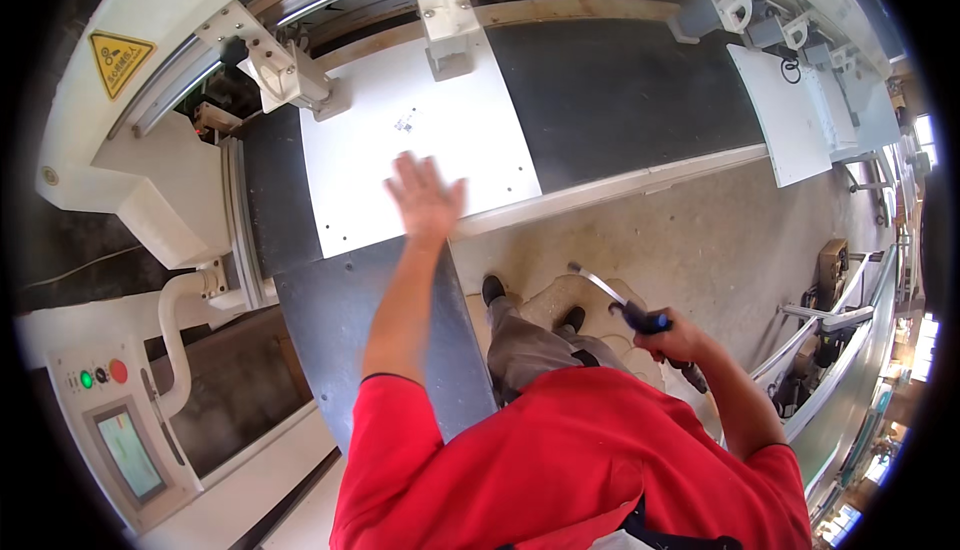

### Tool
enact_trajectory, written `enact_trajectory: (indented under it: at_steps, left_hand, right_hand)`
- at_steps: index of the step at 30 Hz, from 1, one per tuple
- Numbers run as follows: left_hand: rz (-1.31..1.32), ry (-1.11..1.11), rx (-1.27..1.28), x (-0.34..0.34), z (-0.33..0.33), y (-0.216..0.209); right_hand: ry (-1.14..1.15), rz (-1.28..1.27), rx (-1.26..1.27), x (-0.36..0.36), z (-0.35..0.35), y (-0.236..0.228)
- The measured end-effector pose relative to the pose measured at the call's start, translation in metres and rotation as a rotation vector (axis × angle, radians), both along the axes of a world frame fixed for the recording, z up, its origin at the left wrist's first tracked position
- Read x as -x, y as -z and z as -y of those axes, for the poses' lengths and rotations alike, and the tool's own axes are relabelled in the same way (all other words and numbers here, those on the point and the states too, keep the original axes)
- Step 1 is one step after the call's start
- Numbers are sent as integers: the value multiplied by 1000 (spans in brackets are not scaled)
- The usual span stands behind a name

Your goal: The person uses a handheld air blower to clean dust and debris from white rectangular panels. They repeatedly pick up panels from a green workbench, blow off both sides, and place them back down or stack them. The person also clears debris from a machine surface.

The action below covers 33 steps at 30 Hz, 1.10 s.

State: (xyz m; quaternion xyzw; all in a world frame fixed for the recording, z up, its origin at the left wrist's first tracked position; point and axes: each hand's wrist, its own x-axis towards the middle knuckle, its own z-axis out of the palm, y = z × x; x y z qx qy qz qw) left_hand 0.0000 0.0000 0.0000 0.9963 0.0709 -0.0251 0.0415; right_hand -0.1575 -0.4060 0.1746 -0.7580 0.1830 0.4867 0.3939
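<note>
Panel under left hand, yellow label

1. the floor is tan-grey, smooth-looking, with small dark specks.
2. a black worktop with a pale front edge spans the upper middle.
3. along the right runs a long bench with a greenish top.
4. bright windows glare white at the far right.
5. the left background lies in shadow.
</note>
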Motion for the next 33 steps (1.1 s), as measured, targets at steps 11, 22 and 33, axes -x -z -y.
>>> enact_trajectory:
  at_steps: [11, 22, 33]
  left_hand:
    - [-88, 896, 545, 122, 299, -4]
    - [-696, 570, 285, 261, 217, 131]
    - [-701, 662, 377, 109, 299, 69]
  right_hand:
    - [452, 240, -136, 41, 138, 11]
    - [241, -374, 90, 338, 341, 158]
    - [733, -475, -252, 480, 202, 286]
